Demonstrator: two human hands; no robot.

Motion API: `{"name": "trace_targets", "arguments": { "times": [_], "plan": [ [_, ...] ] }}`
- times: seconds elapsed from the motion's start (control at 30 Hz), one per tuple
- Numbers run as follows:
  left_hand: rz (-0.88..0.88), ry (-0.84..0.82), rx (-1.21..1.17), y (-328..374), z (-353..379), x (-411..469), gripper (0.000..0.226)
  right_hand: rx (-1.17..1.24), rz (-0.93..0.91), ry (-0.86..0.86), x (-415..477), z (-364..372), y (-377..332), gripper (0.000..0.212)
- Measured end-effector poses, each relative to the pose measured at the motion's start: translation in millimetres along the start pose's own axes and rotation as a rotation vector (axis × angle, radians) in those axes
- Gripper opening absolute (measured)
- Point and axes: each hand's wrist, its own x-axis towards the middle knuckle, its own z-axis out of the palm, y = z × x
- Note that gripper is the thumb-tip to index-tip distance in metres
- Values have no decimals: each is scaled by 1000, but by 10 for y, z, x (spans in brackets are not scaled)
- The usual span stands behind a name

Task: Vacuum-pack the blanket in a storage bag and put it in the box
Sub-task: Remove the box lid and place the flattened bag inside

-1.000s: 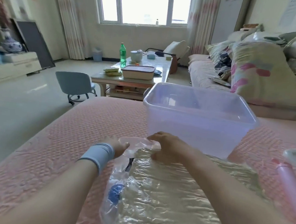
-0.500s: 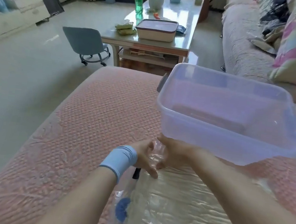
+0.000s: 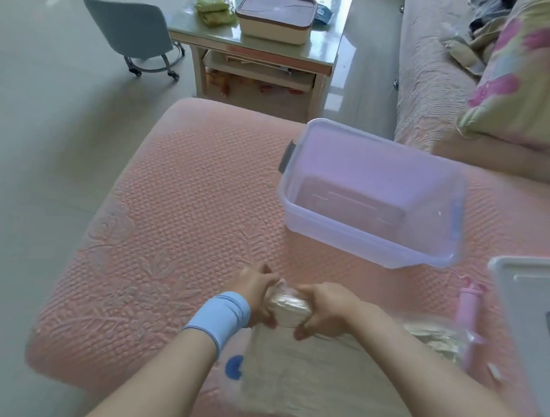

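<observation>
Flattened storage bag [image 3: 453, 341] with cream blanket [image 3: 316, 382] inside is lying on the pink quilted cushion [image 3: 179, 232], near edge, close to the person. Its far end [image 3: 288, 306] is being folded or rolled up into a tight wad. Left hand [image 3: 253, 291], blue wristband [image 3: 218, 318] on the wrist, is gripping that wad from the left; right hand [image 3: 327, 310] is curling over it from the right, fingers tucked underneath. Both are clenched on the bag. Blue valve [image 3: 233, 367] is showing at the bag's left edge. Bag is looking wrinkled and thin, so air is probably already out. Clear plastic box [image 3: 365, 241] is sitting open and holding nothing just beyond the hands, apart from the bag. Its lid [image 3: 539, 324] is lying at right, and the pink hand pump [image 3: 467, 317] is lying between lid and bag. Judgement: packing and vacuuming are done; the bundle is being compacted, and what's left is finishing the fold, putting it in the box, and maybe lidding. Coffee table [image 3: 250, 46] is standing behind.
</observation>
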Motion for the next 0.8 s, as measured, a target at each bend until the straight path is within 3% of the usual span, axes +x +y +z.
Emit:
{"name": "trace_targets", "arguments": {
  "times": [0.13, 0.27, 0.37, 0.5, 0.57, 0.63, 0.73, 0.8],
  "plan": [
    [48, -53, 27, 377, -699, -380, 62, 51, 45, 44, -614, -504, -222, 65],
    [45, -3, -69, 689, -1503, -636, 83, 79, 92, 85, -1127, -1237, -471, 61],
    [171, 74, 96, 886, -2076, -747, 76, 60, 100, 155, -1470, -1802, -646, 58],
    [262, 264, 126, 1129, -2611, -643, 57, -25, 190, 301, -1690, -2368, -657, 82],
    [278, 285, 107, 1275, -2814, -503, 53, -57, 248, 364, -1722, -2571, -553, 106],
    [290, 286, 105, 1437, -2979, -311, 51, -144, 235, 516, -1731, -2724, -397, 114],
    [214, 319, 202, 1587, -3047, 29, 45, -357, 209, 782, -1632, -2743, -170, 95],
    [155, 307, 216, 1643, -2967, 312, 42, -303, 245, 772, -1500, -2609, 15, 83]
  ]
}}
